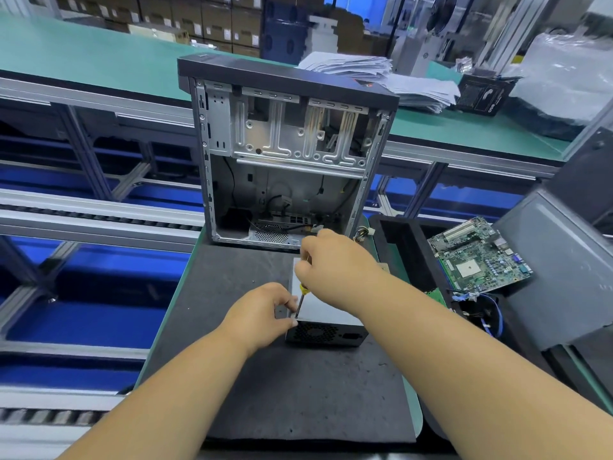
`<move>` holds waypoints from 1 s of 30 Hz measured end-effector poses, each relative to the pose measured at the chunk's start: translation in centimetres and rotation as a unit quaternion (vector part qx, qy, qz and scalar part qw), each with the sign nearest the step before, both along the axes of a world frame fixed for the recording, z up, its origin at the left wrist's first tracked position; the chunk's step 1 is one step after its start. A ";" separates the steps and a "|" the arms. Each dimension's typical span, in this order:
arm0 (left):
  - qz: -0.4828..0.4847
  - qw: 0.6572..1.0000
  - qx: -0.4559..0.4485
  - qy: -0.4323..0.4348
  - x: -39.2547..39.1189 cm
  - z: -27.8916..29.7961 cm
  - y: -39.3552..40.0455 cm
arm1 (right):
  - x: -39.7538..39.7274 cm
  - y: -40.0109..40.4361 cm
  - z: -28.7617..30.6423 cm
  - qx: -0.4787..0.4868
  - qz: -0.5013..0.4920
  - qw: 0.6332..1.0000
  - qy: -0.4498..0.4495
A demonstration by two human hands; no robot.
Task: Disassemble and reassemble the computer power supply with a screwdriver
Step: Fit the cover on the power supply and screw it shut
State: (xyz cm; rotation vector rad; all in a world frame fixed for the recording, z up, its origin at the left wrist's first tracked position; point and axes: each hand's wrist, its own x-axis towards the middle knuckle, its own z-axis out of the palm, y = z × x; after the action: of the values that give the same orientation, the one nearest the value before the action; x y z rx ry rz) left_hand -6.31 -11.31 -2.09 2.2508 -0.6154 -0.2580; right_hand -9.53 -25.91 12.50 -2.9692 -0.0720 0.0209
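Lying flat on dark grey foam work mat [265,393]: boxy grey sheet-metal power supply [326,313], perforated fan grille facing viewer. Likely dense, rigid, smooth-sided; best gripped by corners and edges, not grille. Left hand [265,313] pinches near-left corner, steadying. Right hand [335,270] curls round yellow-handled slim steel screwdriver [301,302], tip at top-face corner near left fingertips. Right: bare green motherboard [479,257], fragile. Beyond: open stamped-steel grey computer case [285,161], upright; stacked white papers [381,76].

The single head-worn wide-angle camera looked forward and steeply down from close above the dark grey foam-matted worktop [298,393], both forearms reaching in from the bottom edge.
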 end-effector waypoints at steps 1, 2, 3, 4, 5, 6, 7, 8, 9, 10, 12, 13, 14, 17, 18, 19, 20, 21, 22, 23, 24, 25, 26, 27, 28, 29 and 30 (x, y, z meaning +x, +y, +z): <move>0.000 1.000 0.003 0.000 0.0 0.0 0.0 | 0.1 -0.1 0.3 0.010 0.020 1.000 0.009; 0.001 1.000 0.003 0.002 0.0 -0.1 0.0 | 0.1 -0.2 0.5 0.003 0.037 0.999 0.005; 0.002 1.000 0.001 0.006 0.0 -0.1 0.0 | 0.1 -0.3 0.6 -0.019 0.045 0.999 -0.007; 0.005 1.000 -0.003 0.011 0.1 -0.2 0.0 | 0.1 -0.3 0.6 -0.051 0.045 0.998 -0.020; 0.009 1.000 -0.008 0.015 0.1 -0.3 0.0 | 0.0 -0.3 0.4 -0.091 0.043 0.995 -0.027; 0.012 1.000 -0.012 0.018 0.1 -0.3 0.0 | 0.0 -0.3 0.2 -0.134 0.042 0.990 -0.033; 0.013 1.000 -0.013 0.020 0.1 -0.4 0.0 | 0.0 -0.1 0.0 -0.168 0.037 0.984 -0.034; 0.013 1.000 -0.012 0.020 0.0 -0.4 0.0 | -0.1 -0.1 -0.3 -0.181 0.030 0.982 -0.037; 0.011 1.000 -0.013 0.020 0.0 -0.3 0.0 | -0.1 0.0 -0.4 -0.174 0.025 0.984 -0.039; 0.010 1.000 -0.014 0.018 0.0 -0.3 0.0 | -0.1 0.0 -0.4 -0.153 0.023 0.987 -0.034; 0.011 1.000 -0.015 0.013 0.1 -0.3 0.0 | -0.3 -0.2 0.2 -0.087 0.023 0.996 -0.001; 0.012 1.000 -0.014 0.011 0.1 -0.2 0.0 | -0.4 -0.3 0.6 -0.064 0.031 0.997 0.021; 0.013 1.000 -0.013 0.011 0.1 -0.2 0.0 | -0.5 -0.5 1.1 -0.054 0.046 0.997 0.042; 0.009 1.000 -0.013 0.012 0.2 -0.2 0.1 | -0.3 -0.9 2.0 -0.089 0.080 0.991 0.066; 0.008 1.000 -0.015 0.014 0.2 -0.3 0.1 | -0.1 -0.9 2.2 -0.108 0.081 0.989 0.057; 0.008 1.000 -0.017 0.014 0.2 -0.3 0.1 | 0.1 -0.8 2.2 -0.127 0.075 0.988 0.050; 0.009 1.000 -0.020 0.014 0.2 -0.3 0.1 | 0.3 -0.7 2.1 -0.148 0.061 0.986 0.048; 0.009 1.000 -0.022 0.012 0.2 -0.3 0.1 | 0.4 -0.6 1.7 -0.172 0.040 0.983 0.044; 0.008 1.000 -0.022 0.011 0.1 -0.3 0.1 | 0.6 -0.6 1.4 -0.198 0.015 0.980 0.032; 0.007 1.000 -0.022 0.010 0.1 -0.3 0.1 | 0.6 -0.6 1.0 -0.217 -0.015 0.976 0.017; 0.006 1.000 -0.021 0.009 0.1 -0.3 0.1 | 0.5 -0.6 0.9 -0.230 -0.038 0.972 0.007; 0.005 1.000 -0.021 0.008 0.1 -0.3 0.1 | 0.5 -0.7 0.7 -0.235 -0.047 0.971 0.002; 0.004 1.000 -0.022 0.007 0.2 -0.3 0.1 | 0.3 -0.8 0.6 -0.229 -0.043 0.972 -0.004; 0.002 1.000 -0.023 0.007 0.2 -0.3 0.1 | 0.2 -1.0 0.4 -0.203 -0.033 0.979 -0.007; 0.002 1.000 -0.024 0.006 0.2 -0.3 0.1 | 0.0 -1.1 0.4 -0.151 -0.013 0.988 -0.006; 0.002 1.000 -0.022 0.006 0.2 -0.3 0.1 | -0.1 -1.2 0.6 -0.087 0.019 0.996 0.003; 0.003 1.000 -0.021 0.007 0.2 -0.3 0.1 | -0.3 -1.3 0.8 -0.031 0.054 0.998 0.016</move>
State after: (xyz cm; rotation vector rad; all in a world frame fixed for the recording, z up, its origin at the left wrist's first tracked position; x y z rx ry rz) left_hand -6.06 -11.18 -2.35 2.2083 -0.6015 -0.2545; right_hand -9.78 -27.19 13.34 -3.0229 -0.2321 0.0862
